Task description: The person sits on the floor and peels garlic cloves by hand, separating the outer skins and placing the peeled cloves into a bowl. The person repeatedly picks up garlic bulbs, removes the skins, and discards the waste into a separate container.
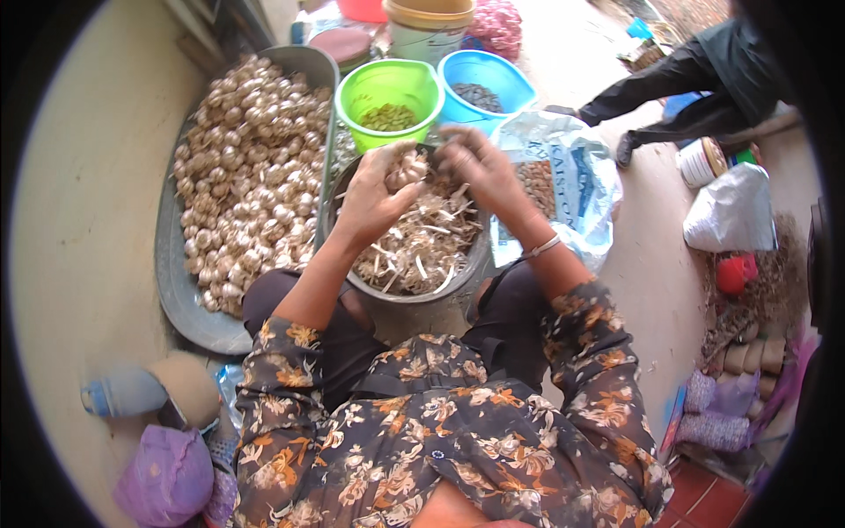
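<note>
My left hand [377,191] grips a garlic bulb [405,173] above a round dark tub [422,299]. Dry garlic stalks and root trimmings [422,254] fill much of this tub between my knees. Blurred by motion, my right hand [476,165] hovers just right of the bulb, apart from it, with its fingers spread and nothing visible in them. To the left, a long grey basin [198,330] holds a large heap of garlic bulbs [254,185]. Against the tub's right side stands an open printed plastic sack [587,178] with loose reddish-brown cloves [536,188] inside.
Beyond the tub are a green basin [353,99] with greenish pieces and a blue basin [521,99] with dark grey pieces. A lidded bucket [426,39] stands behind them. Another person's legs [650,82] are at upper right. A purple bundle [165,475] lies at lower left.
</note>
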`<state>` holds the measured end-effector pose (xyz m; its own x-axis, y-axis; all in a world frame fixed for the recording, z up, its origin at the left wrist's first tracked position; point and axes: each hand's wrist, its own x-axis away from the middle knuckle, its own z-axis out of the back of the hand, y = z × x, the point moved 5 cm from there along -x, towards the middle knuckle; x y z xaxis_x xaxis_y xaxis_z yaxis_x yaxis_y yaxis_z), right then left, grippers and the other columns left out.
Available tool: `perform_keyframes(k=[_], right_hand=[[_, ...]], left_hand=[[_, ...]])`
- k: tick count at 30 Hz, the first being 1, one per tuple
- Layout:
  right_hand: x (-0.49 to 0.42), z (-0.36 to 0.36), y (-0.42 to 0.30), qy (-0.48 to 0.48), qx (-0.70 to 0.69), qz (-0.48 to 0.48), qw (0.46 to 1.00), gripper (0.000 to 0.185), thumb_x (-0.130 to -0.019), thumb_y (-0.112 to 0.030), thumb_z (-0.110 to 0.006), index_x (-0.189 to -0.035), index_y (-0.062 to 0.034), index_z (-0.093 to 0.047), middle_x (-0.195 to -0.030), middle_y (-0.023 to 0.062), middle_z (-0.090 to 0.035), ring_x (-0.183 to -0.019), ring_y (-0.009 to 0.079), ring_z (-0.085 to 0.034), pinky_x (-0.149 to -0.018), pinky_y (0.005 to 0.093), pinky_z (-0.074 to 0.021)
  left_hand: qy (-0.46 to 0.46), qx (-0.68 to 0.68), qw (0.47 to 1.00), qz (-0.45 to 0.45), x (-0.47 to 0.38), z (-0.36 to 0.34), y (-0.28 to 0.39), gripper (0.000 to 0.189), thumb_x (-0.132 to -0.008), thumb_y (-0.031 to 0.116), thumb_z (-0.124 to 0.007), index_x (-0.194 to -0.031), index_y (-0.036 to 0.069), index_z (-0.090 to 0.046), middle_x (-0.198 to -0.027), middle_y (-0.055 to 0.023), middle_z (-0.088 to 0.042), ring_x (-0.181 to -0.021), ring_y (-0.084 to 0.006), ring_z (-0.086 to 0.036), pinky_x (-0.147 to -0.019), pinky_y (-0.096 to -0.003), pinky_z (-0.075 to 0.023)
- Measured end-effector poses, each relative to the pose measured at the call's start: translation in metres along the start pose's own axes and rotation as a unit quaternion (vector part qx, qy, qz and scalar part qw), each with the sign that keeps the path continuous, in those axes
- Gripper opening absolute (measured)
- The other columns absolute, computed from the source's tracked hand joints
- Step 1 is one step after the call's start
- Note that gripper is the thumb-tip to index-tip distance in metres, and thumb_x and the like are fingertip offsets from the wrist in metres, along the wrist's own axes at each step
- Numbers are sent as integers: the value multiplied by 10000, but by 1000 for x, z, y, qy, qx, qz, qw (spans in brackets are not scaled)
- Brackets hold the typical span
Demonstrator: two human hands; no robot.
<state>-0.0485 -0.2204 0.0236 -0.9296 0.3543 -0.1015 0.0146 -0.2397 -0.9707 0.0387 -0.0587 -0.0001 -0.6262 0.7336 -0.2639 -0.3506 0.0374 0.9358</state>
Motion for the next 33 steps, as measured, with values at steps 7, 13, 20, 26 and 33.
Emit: perform_keyframes(k=[7,13,20,26,33], right_hand=[[20,-37,45,-32,-80,-56,995,307,-980,-303,-647,-1026,-7,-577,-935,55,-654,-849,102,-615,-734,272,-516],[27,-39,40,-54,-53,-77,994,319,-994,-311,-619,-1046,0,-567,-958,81,-653,-887,112,-603,-766,295,-515],[28,-42,40,-65,-46,-101,992,337,-998,-330,-607,-1045,1,-568,-940,79,-649,-855,104,-597,-731,279,-509],[25,-45,50,-58,-47,-94,993,374,-996,-367,-607,-1029,3,-569,-893,76,-645,-794,102,-596,-684,277,-509],[24,-43,50,-56,-28,-83,995,407,-994,-392,-603,-1019,13,-567,-895,81,-647,-794,106,-600,-683,281,-511]], left_hand=[[-11,34,999,42,2,-4,-36,528,-840,96,-731,-1332,21,-556,-1197,-150,-558,-1047,-213,-608,-900,-318,-502],[-82,5,996,34,6,-8,-36,568,-887,-16,-681,-1396,-39,-429,-1064,-43,-588,-846,-56,-573,-728,-208,-502],[-76,-51,996,19,9,-7,-25,540,-873,-29,-669,-1376,-20,-472,-1095,-47,-563,-843,-56,-573,-724,-208,-518],[-77,-31,996,12,9,-10,-36,538,-862,-71,-630,-1373,-28,-468,-1069,-38,-560,-823,-38,-566,-709,-197,-521],[-81,-2,996,37,9,-12,-36,546,-858,-73,-633,-1377,-29,-466,-1081,-39,-557,-826,-37,-564,-706,-201,-523]])
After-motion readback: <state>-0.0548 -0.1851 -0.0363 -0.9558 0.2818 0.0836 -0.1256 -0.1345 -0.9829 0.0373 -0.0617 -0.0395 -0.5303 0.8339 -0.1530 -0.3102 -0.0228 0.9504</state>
